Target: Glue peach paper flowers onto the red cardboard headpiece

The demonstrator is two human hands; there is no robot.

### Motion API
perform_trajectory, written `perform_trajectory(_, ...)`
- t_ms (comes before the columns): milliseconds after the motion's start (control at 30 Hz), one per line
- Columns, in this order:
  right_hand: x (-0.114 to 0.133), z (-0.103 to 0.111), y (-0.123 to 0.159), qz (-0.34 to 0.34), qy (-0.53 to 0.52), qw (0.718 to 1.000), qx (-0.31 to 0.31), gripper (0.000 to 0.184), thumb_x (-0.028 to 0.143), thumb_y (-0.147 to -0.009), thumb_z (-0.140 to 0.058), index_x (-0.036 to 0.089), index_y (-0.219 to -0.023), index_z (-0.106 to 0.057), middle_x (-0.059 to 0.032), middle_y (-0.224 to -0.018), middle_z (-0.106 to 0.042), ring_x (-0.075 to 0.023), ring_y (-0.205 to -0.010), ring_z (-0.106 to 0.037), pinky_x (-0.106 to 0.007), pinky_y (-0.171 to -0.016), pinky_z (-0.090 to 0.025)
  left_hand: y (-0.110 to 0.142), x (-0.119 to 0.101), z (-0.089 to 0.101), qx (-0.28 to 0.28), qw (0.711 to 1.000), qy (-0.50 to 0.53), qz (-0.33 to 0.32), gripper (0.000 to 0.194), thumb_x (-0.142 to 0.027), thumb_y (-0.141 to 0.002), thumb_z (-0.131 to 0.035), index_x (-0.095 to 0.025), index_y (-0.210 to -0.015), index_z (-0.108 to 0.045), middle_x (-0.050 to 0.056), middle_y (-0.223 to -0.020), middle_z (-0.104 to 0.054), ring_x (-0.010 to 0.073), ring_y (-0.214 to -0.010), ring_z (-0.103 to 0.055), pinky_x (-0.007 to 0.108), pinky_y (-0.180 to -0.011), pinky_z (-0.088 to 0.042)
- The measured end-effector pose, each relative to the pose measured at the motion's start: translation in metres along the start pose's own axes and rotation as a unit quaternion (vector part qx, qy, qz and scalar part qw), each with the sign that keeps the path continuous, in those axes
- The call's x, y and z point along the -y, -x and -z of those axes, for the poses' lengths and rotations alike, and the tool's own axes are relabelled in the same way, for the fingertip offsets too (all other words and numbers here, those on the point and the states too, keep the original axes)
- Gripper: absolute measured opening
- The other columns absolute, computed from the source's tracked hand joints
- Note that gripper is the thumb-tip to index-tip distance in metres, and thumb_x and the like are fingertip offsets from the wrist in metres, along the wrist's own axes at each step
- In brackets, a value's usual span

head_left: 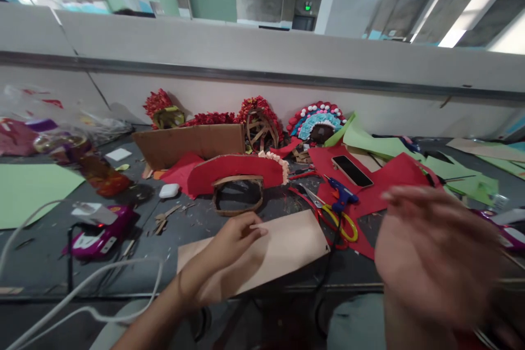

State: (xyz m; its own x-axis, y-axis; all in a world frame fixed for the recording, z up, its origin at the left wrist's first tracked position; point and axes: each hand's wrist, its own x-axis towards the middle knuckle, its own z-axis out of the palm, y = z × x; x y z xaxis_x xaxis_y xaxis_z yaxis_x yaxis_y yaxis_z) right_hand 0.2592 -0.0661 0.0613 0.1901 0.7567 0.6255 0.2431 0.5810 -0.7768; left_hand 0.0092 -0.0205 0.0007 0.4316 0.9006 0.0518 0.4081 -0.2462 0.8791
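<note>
My left hand [233, 243] is over a tan sheet of paper [297, 238] at the table's front edge. Its thumb and fingers pinch a small pale strip [259, 226], whose material I cannot make out. My right hand [435, 251] is raised at the right, smeared by motion, so its grip is unclear. Just behind the paper stands a red cardboard arch [229, 167] with a brown cardboard band [238, 212] at its base. Small pale pink ruffled pieces [276, 161] line the arch's right upper edge.
Yellow-handled scissors [348, 224] and a blue glue gun [341, 195] lie right of the paper, near a phone [353, 170] on red sheets. A bottle [88, 161], a purple power strip [100, 235] and white cables [94, 292] occupy the left. Decorated headpieces [318, 123] line the back.
</note>
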Motion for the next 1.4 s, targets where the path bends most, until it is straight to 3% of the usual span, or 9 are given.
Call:
perform_trajectory(133, -0.045, -0.011, -0.018, -0.130, -0.154, 0.977, 0.074, 0.056, 0.060, -0.078, -0.042, 0.027, -0.123, -0.046, -0.0087, -0.130, -0.048, -0.0262, -0.121, -0.043, -0.044, -0.096, -0.039, 0.011, -0.009, 0.009, -0.025, 0.961, 0.268, 0.068, 0.025, -0.041, -0.077, -0.060, -0.017, -0.071, -0.053, -0.003, -0.059, -0.053, 0.0084, -0.049, -0.047, 0.018, -0.048, -0.037)
perform_trajectory(333, -0.074, -0.070, 0.044, -0.360, -0.425, 0.791, 0.253, 0.092, 0.076, -0.051, -0.061, 0.023, -0.126, -0.045, -0.0135, -0.129, -0.049, -0.0272, -0.113, -0.049, -0.040, -0.091, -0.041, 0.008, -0.003, 0.004, -0.085, 0.900, 0.414, 0.104, 0.040, -0.043, -0.062, -0.073, -0.016, -0.089, -0.062, 0.004, -0.069, -0.065, 0.0159, -0.057, -0.059, 0.025, -0.052, -0.045)
perform_trajectory(433, -0.062, -0.091, 0.063, -0.390, -0.446, 0.764, 0.254, 0.073, 0.058, -0.050, -0.075, 0.022, -0.111, -0.057, -0.0108, -0.113, -0.061, -0.0222, -0.097, -0.058, -0.036, -0.086, -0.044, 0.006, -0.006, 0.001, -0.097, 0.887, 0.433, 0.127, 0.040, -0.046, -0.064, -0.069, -0.018, -0.091, -0.062, 0.004, -0.071, -0.067, 0.0181, -0.058, -0.061, 0.028, -0.054, -0.048)
perform_trajectory(600, -0.052, -0.082, 0.057, -0.454, -0.388, 0.781, 0.181, 0.047, 0.043, -0.049, -0.082, 0.022, -0.088, -0.065, -0.0032, -0.084, -0.070, -0.0183, -0.076, -0.064, -0.034, -0.078, -0.049, 0.003, -0.009, 0.002, -0.118, 0.871, 0.460, 0.127, 0.033, -0.042, -0.070, -0.067, -0.020, -0.091, -0.057, 0.002, -0.075, -0.068, 0.0171, -0.059, -0.063, 0.028, -0.056, -0.050)
perform_trajectory(767, -0.063, -0.049, 0.029, -0.462, -0.286, 0.831, 0.119, 0.037, 0.039, -0.061, -0.076, 0.019, -0.089, -0.065, -0.0039, -0.082, -0.071, -0.0177, -0.069, -0.065, -0.032, -0.070, -0.050, -0.001, 0.000, 0.014, -0.245, 0.881, 0.384, 0.126, 0.026, -0.037, -0.068, -0.070, -0.019, -0.079, -0.054, -0.007, -0.060, -0.058, 0.0066, -0.046, -0.051, 0.015, -0.043, -0.039)
perform_trajectory(933, -0.074, -0.023, 0.013, -0.421, -0.183, 0.858, 0.231, 0.037, 0.038, -0.067, -0.072, 0.017, -0.097, -0.066, -0.0053, -0.091, -0.071, -0.0173, -0.079, -0.065, -0.030, -0.078, -0.048, 0.009, 0.006, 0.027, -0.228, 0.922, 0.276, 0.148, 0.026, -0.038, -0.068, -0.070, -0.017, -0.072, -0.055, -0.008, -0.052, -0.049, 0.0035, -0.040, -0.040, 0.012, -0.037, -0.028)
perform_trajectory(1067, -0.078, -0.019, 0.017, -0.425, -0.149, 0.820, 0.354, 0.039, 0.037, -0.067, -0.072, 0.015, -0.098, -0.067, -0.0053, -0.091, -0.071, -0.0183, -0.086, -0.064, -0.031, -0.081, -0.047, 0.016, 0.019, 0.038, -0.188, 0.926, 0.295, 0.141, 0.036, -0.037, -0.061, -0.075, -0.017, -0.088, -0.060, 0.001, -0.075, -0.064, 0.0127, -0.062, -0.058, 0.020, -0.055, -0.045)
perform_trajectory(1233, -0.079, -0.028, 0.023, -0.415, -0.120, 0.769, 0.472, 0.039, 0.039, -0.068, -0.070, 0.014, -0.097, -0.065, -0.0062, -0.094, -0.069, -0.0204, -0.089, -0.063, -0.035, -0.084, -0.046, 0.020, 0.030, 0.047, -0.192, 0.942, 0.216, 0.169, 0.037, -0.034, -0.063, -0.074, -0.021, -0.094, -0.059, -0.007, -0.054, -0.052, 0.0062, -0.043, -0.044, 0.015, -0.040, -0.027)
perform_trajectory(1400, -0.081, -0.038, 0.016, -0.283, -0.044, 0.913, 0.291, 0.066, 0.039, -0.072, -0.066, 0.023, -0.130, -0.039, -0.0098, -0.118, -0.057, -0.0195, -0.104, -0.055, -0.035, -0.085, -0.046, 0.019, 0.022, 0.038, -0.123, 0.955, 0.193, 0.190, 0.025, -0.034, -0.065, -0.071, -0.018, -0.082, -0.062, -0.007, -0.050, -0.049, 0.0059, -0.041, -0.040, 0.016, -0.041, -0.025)
